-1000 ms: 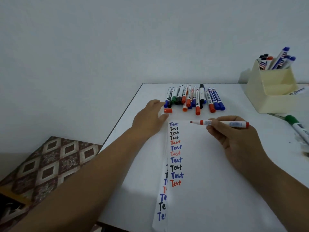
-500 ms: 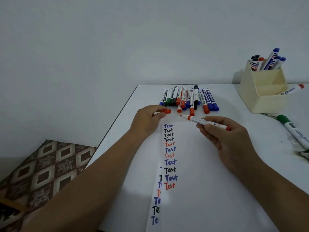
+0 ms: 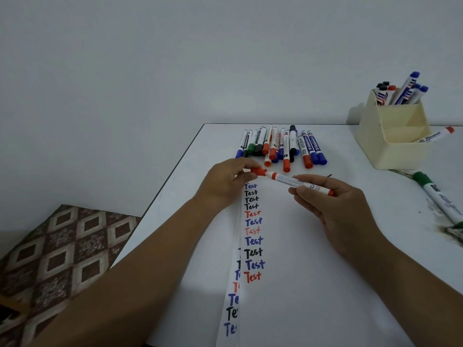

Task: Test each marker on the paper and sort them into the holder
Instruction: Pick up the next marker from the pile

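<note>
Both hands (image 3: pixel 283 191) hold a red marker (image 3: pixel 298 182) above paper (image 3: pixel 313 271) near the table's left edge (image 3: pixel 175 171)

wall: plain pale grey painted wall (image 3: pixel 175 58)
floor: brown diamond-patterned tile floor (image 3: pixel 62 246)
table: white flat-topped table (image 3: pixel 375 246)

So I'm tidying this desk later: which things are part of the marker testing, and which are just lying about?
Part of the job:
- red marker, held in right hand
- its cap, pinched in left hand
- paper
- pile of markers
- holder

Lying about:
- green marker beside a dark smudge
- patterned mat on the floor
</note>
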`<action>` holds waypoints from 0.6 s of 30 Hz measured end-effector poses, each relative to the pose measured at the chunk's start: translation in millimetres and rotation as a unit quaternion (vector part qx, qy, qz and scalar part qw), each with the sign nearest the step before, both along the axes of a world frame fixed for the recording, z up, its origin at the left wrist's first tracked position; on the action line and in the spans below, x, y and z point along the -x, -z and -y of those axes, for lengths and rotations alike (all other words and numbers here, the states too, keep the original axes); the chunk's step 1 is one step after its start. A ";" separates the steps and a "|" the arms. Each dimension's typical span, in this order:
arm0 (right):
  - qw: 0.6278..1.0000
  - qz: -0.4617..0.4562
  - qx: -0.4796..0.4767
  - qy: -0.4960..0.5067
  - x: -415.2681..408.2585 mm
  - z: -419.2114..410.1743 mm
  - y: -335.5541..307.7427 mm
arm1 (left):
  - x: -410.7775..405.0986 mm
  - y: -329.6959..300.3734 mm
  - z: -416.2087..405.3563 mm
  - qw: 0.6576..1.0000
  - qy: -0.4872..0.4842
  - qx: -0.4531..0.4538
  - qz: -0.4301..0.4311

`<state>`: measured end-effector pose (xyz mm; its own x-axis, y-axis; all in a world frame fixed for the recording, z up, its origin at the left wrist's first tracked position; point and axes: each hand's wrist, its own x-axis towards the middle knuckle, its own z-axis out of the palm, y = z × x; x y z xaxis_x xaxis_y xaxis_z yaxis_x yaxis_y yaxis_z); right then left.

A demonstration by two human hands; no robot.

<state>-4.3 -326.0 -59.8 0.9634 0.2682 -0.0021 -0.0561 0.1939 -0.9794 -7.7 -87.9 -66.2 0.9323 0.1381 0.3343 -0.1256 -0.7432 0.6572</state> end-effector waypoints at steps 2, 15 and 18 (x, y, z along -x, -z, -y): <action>1.000 0.006 0.005 -0.002 0.5 -0.2 0.1 | 4.1 -3.2 7.2 1.000 0.015 0.002 -0.024; 0.991 0.082 0.106 0.001 6.4 -4.6 4.6 | 13.4 -3.4 18.9 0.996 0.018 -0.003 -0.084; 0.990 0.090 0.111 0.000 6.2 -6.4 4.8 | 14.0 -8.7 20.6 0.998 0.006 0.002 -0.067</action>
